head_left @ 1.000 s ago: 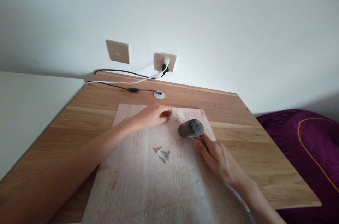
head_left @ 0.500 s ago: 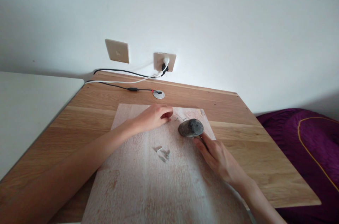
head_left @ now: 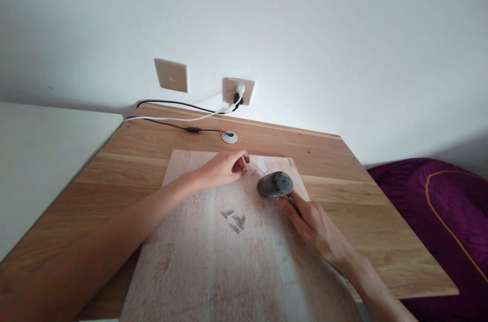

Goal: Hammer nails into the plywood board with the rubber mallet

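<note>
My right hand (head_left: 315,223) is wrapped round the handle of a hammer (head_left: 275,184), whose thick, dark, worn head hovers over or rests on the board's far right part; I cannot tell which. Near the far edge of the pale, whitewashed wooden board (head_left: 213,271), my left hand (head_left: 227,167) has its fingertips pinched together on a nail (head_left: 244,169), of which only the small end shows. Between that hand and the hammer head, one or two thin nails (head_left: 266,172) are at the board's surface. Closer to me lies a small pile of loose silvery nails (head_left: 235,221).
The board lies on a wooden desk (head_left: 381,240) against a white wall. Black and white cables (head_left: 171,119) run along the back to a wall socket (head_left: 238,91) and a round cable hole (head_left: 229,137). A white surface (head_left: 49,159) adjoins at left, purple fabric (head_left: 453,200) at right.
The fingers of my left hand have shifted slightly, and the small end of the nail now shows at their tips. The hammer and right hand stay almost in place.
</note>
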### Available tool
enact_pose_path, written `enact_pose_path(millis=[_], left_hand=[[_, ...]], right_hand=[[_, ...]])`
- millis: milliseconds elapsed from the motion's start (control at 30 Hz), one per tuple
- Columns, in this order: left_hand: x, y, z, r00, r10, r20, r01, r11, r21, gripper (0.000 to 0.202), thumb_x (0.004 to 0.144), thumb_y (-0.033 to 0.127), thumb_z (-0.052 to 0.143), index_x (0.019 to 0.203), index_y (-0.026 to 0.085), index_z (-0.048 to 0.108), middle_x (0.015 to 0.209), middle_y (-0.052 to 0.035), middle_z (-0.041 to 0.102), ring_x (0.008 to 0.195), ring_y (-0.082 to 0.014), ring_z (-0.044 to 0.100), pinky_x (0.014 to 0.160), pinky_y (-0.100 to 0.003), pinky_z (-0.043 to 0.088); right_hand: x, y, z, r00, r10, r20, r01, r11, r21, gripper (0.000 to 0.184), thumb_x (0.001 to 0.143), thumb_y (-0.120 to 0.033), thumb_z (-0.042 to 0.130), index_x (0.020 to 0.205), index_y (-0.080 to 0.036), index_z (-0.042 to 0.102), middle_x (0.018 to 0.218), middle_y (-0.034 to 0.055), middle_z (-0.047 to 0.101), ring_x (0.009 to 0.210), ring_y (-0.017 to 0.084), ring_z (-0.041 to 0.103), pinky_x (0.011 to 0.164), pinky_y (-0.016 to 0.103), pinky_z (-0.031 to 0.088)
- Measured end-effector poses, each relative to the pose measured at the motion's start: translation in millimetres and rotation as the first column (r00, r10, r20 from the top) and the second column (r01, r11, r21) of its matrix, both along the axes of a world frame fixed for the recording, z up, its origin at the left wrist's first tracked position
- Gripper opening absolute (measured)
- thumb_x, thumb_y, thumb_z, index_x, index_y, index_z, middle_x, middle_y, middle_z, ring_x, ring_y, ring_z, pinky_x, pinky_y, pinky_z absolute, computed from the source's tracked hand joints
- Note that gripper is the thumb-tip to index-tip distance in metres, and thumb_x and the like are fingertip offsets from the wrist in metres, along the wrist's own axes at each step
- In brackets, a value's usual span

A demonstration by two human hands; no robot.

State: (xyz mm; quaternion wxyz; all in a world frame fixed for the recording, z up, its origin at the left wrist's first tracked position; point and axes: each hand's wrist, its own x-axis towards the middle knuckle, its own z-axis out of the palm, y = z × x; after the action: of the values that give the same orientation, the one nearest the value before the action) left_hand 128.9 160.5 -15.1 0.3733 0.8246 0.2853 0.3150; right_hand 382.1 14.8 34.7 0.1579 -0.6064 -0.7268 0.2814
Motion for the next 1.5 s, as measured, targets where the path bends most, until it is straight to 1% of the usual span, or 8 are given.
enact_pose_path(millis=[167, 333, 600, 933, 1133, 1200, 1400, 1500], left_hand=[[0, 2, -2.3, 0.999, 0.046, -0.019, -0.046, 0.999, 0.024, 0.036, 0.077, 0.003, 0.071, 0.108, 0.019, 0.064, 0.087, -0.0001, 0.074, 0.076, -0.0157, 0.070, 0.071, -0.027, 0.052], [1, 2, -2.7, 0.998, 0.064, -0.013, -0.065, 0.997, -0.033, 0.033, 0.082, 0.005, 0.074, 0.111, 0.018, 0.066, 0.081, 0.0013, 0.074, 0.072, -0.0150, 0.070, 0.072, -0.027, 0.052], [0, 0, -1.3, 0.998, 0.065, 0.017, -0.065, 0.998, -0.018, 0.042, 0.080, -0.001, 0.070, 0.118, 0.018, 0.066, 0.085, -0.0003, 0.080, 0.077, -0.0163, 0.075, 0.074, -0.025, 0.054], [0, 5, -2.7, 0.997, 0.056, -0.051, -0.054, 0.998, 0.031, 0.041, 0.080, -0.001, 0.071, 0.116, 0.017, 0.067, 0.088, -0.0012, 0.079, 0.081, -0.0175, 0.075, 0.082, -0.029, 0.054], [-2, 3, -1.7, 1.000, 0.027, -0.014, -0.026, 0.997, 0.078, 0.047, 0.079, -0.004, 0.066, 0.121, 0.018, 0.068, 0.089, -0.0006, 0.078, 0.081, -0.0163, 0.074, 0.079, -0.027, 0.053], [-1, 2, -1.7, 0.999, 0.037, -0.019, -0.034, 0.993, 0.110, 0.049, 0.079, -0.003, 0.068, 0.123, 0.018, 0.068, 0.090, -0.0017, 0.078, 0.083, -0.0171, 0.074, 0.079, -0.028, 0.053], [-1, 2, -4.7, 0.995, 0.095, -0.030, -0.093, 0.994, 0.055, 0.046, 0.080, 0.002, 0.077, 0.123, 0.018, 0.068, 0.087, -0.0006, 0.078, 0.079, -0.0172, 0.074, 0.079, -0.029, 0.054], [-2, 1, -2.8, 0.993, 0.110, -0.031, -0.108, 0.993, 0.052, 0.045, 0.080, 0.002, 0.077, 0.121, 0.019, 0.069, 0.085, 0.0007, 0.078, 0.078, -0.0170, 0.074, 0.078, -0.028, 0.054]], right_hand=[[-8, 7, 14.5, 1.000, 0.012, 0.000, -0.012, 0.999, 0.030, 0.033, 0.112, -0.048, 0.040, 0.094, -0.024, 0.054, 0.061, -0.0063, 0.051, 0.052, 0.016, 0.053, 0.054, 0.027, 0.033], [-22, 26, 29.9, 1.000, 0.028, 0.013, -0.030, 0.984, 0.177, 0.027, 0.110, -0.042, 0.043, 0.094, -0.024, 0.055, 0.061, -0.0056, 0.051, 0.052, 0.015, 0.050, 0.055, 0.027, 0.034], [-37, 36, 18.4, 0.996, 0.059, 0.059, -0.067, 0.987, 0.144, 0.024, 0.111, -0.041, 0.041, 0.101, -0.025, 0.056, 0.066, -0.0014, 0.061, 0.057, 0.020, 0.060, 0.059, 0.029, 0.035], [-27, 21, 53.4, 0.991, -0.127, -0.041, 0.134, 0.935, 0.328, 0.037, 0.110, -0.053, 0.043, 0.087, -0.026, 0.050, 0.059, -0.0052, 0.051, 0.047, 0.013, 0.046, 0.049, 0.026, 0.034], [-39, 31, 27.4, 0.999, 0.020, 0.037, -0.026, 0.980, 0.199, 0.027, 0.109, -0.043, 0.043, 0.096, -0.025, 0.057, 0.065, -0.0011, 0.060, 0.054, 0.019, 0.058, 0.056, 0.029, 0.037], [-36, 35, 23.4, 0.999, 0.011, 0.043, -0.019, 0.984, 0.177, 0.026, 0.108, -0.042, 0.044, 0.096, -0.025, 0.058, 0.064, -0.0010, 0.061, 0.055, 0.020, 0.060, 0.057, 0.029, 0.037], [-23, 28, 55.5, 0.986, -0.155, -0.061, 0.166, 0.944, 0.286, 0.037, 0.109, -0.056, 0.043, 0.091, -0.025, 0.053, 0.059, -0.0059, 0.049, 0.047, 0.013, 0.046, 0.048, 0.026, 0.033], [-27, 27, 59.1, 0.986, -0.153, -0.072, 0.169, 0.934, 0.316, 0.039, 0.109, -0.057, 0.043, 0.087, -0.026, 0.050, 0.058, -0.0062, 0.047, 0.046, 0.013, 0.045, 0.048, 0.026, 0.032]])
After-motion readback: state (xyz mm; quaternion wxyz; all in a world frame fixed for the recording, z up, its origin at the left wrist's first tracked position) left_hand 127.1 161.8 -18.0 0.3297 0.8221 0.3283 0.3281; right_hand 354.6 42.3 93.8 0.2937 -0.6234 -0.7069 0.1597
